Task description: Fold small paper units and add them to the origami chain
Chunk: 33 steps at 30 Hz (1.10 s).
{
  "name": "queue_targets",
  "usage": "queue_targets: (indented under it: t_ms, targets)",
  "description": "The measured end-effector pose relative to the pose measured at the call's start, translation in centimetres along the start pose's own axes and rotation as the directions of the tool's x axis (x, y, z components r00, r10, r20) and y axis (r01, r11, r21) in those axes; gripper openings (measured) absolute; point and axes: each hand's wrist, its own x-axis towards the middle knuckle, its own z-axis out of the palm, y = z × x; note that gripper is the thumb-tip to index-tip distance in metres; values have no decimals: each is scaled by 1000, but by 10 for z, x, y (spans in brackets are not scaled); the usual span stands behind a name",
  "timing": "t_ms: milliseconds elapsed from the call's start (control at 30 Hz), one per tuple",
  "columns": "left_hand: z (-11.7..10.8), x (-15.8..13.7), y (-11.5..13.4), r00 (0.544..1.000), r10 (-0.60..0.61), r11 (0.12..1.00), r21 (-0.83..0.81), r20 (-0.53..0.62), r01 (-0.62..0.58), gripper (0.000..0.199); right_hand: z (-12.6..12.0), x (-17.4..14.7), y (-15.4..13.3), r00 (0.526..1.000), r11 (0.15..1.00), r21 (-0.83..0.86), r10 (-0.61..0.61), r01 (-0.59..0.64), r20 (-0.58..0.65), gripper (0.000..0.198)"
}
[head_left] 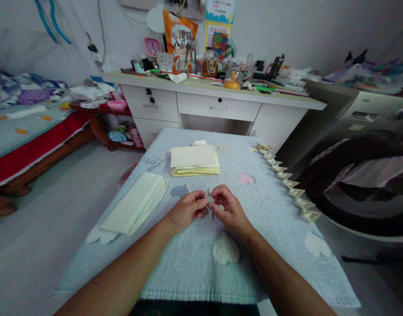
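Between my two hands, over the middle of the cloth-covered table (195,263), is a small folded paper piece (209,202), pale grey with pointed ends. My left hand (190,206) pinches it from the left with thumb and fingers. From the right, my right hand (228,206) grips its other side, fingers curled. Just beyond the hands lies a stack of cream and yellow paper sheets (195,160). Left of my left hand rests a pile of pale green-white paper (135,204). A row of several folded paper shapes (295,193) runs along the table's right edge.
A white desk (217,105) crowded with jars, bags and papers stands beyond the table. To the right is a front-loading washing machine (359,166). A bed (30,127) and a low wooden shelf (106,123) are at the left.
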Motion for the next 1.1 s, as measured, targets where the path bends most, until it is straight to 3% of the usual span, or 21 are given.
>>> queue_targets:
  t_ms: [333,633,1100]
  targets:
    - [-4,-1,-1,999,12,997,-81,35,-9,25,1,0,-3,998,997,-64,-56,54,-32,9]
    - [-3,0,0,998,57,992,-110,18,-55,17,2,-2,-5,995,958,-271,-101,95,-7,17]
    - [3,0,-3,996,87,996,23,-9,-87,26,3,-2,-5,992,931,-351,-124,103,-38,4]
